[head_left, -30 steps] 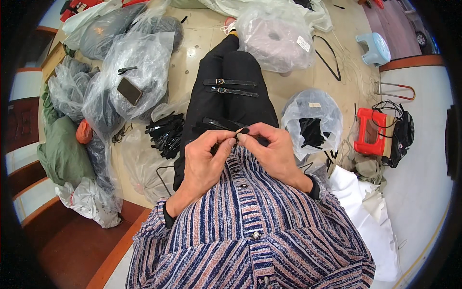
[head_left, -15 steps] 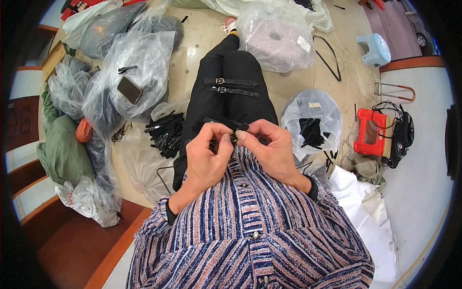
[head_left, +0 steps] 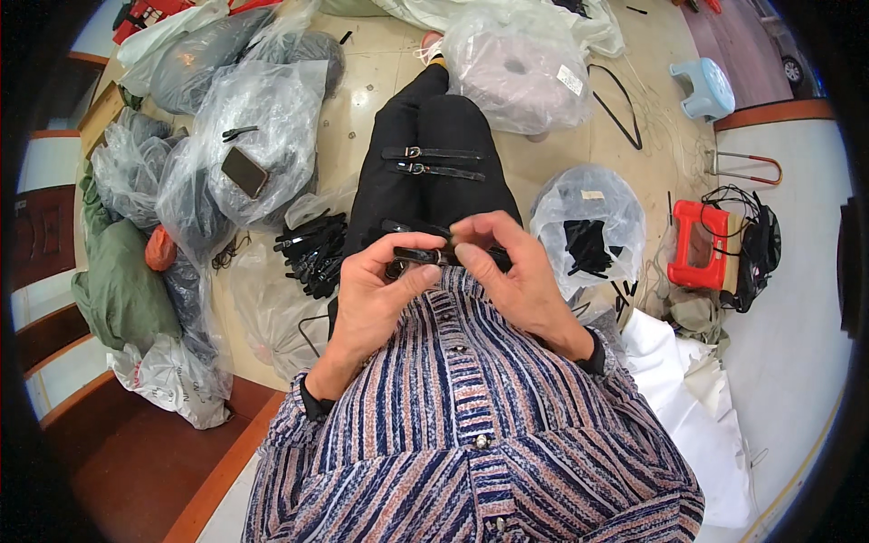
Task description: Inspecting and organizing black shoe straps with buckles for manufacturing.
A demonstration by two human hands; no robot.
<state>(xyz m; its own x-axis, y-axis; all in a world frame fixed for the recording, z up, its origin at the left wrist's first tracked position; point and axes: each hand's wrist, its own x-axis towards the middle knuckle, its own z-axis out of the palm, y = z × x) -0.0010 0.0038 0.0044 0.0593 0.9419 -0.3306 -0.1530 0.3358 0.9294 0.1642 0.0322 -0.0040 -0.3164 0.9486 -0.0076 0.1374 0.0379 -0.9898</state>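
Observation:
Above my lap, a short black buckle strap (head_left: 418,256) is pinched between the thumb and fingers of my left hand (head_left: 378,285). My right hand (head_left: 518,282) grips the same strap by its other end, near the buckle, which the fingertips partly cover. Further up my thighs, two black straps (head_left: 436,170) with metal buckles lie crosswise side by side. Left of my legs is a heap of similar black straps (head_left: 312,253). To the right, more black strips (head_left: 588,246) sit in a clear plastic bag (head_left: 554,195).
Big clear plastic bags (head_left: 262,109) crowd the left side, with a phone (head_left: 244,172) on one. A wrapped round bundle (head_left: 520,77) lies by my feet. On the right are a blue stool (head_left: 704,89), a red frame-like object (head_left: 695,244) and white cloth (head_left: 674,389).
The strap has turned so that its buckle end shows more plainly between my hands. My left hand has shifted slightly left, and my right fingers have lifted a little.

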